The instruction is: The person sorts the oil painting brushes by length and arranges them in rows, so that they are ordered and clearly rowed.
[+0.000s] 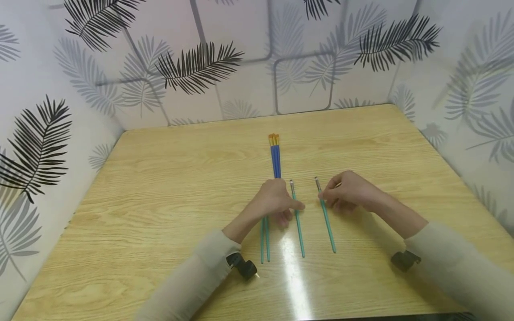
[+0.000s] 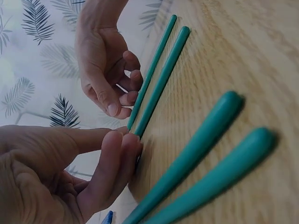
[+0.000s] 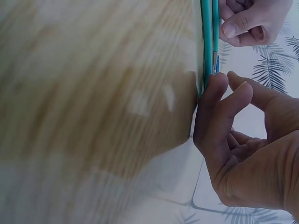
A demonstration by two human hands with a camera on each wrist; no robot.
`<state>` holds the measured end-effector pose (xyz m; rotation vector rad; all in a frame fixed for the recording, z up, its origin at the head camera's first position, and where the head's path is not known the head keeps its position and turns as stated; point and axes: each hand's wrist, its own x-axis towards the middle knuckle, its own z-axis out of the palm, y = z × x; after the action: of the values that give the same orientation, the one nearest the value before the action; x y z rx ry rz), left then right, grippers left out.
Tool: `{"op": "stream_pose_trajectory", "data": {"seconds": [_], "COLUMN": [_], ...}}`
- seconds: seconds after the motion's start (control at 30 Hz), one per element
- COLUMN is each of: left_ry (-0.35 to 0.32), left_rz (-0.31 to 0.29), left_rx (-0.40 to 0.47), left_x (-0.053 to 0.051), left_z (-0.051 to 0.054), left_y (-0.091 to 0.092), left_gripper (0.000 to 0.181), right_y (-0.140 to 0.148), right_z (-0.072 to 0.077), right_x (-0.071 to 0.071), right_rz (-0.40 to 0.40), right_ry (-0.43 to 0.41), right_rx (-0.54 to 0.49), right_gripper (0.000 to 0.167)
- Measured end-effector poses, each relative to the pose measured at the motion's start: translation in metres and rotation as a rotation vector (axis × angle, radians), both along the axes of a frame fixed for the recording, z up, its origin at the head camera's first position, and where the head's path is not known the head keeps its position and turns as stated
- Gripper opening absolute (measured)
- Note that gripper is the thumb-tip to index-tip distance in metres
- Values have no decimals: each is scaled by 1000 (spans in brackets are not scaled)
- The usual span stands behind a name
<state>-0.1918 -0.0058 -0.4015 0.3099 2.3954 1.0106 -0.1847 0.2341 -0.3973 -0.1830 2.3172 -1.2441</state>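
Near the middle of the table, my left hand (image 1: 277, 198) reaches over several paintbrushes. Its thumb and forefinger come together at a thin teal-handled paintbrush (image 1: 300, 236) and seem to pinch it. My right hand (image 1: 348, 191) is bent beside another teal paintbrush (image 1: 329, 229), its fingertips touching the handle near the metal collar. In the right wrist view, a small gap shows between the right thumb and forefinger (image 3: 216, 86). Two more teal handles (image 2: 187, 161) lie side by side under my left hand, their upper parts hidden by it.
Beyond my left hand lie several blue-handled paintbrushes (image 1: 275, 156) with tan bristles, grouped together, their lower ends hidden by the hand. The wood-grain table (image 1: 160, 191) is bordered by leaf-patterned walls (image 1: 241, 84) at the back and sides.
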Motion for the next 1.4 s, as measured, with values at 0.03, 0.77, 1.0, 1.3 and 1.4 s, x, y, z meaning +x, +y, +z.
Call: {"op": "stream_pose_trajectory", "data": {"seconds": [0.03, 0.77, 1.0, 1.3, 1.4], "left_ry": [6, -26, -4, -16, -21], "left_rz": [-6, 23, -7, 4, 4], "left_rx": [3, 29, 100, 160, 160], "left_x": [0, -1, 2, 6, 6], "left_z": [0, -2, 2, 15, 15], "left_y": [1, 3, -7, -15, -17], "left_gripper": [30, 25, 29, 27, 26], "right_y": [0, -13, -15, -21, -22], "right_z": [0, -1, 1, 0, -1], "right_x": [0, 2, 1, -1, 0], "right_rz": [2, -18, -4, 43, 64], "right_ry": [2, 76, 111, 187, 209], "right_rx": [0, 154, 224, 286, 278], "right_gripper": [34, 30, 32, 36, 34]}}
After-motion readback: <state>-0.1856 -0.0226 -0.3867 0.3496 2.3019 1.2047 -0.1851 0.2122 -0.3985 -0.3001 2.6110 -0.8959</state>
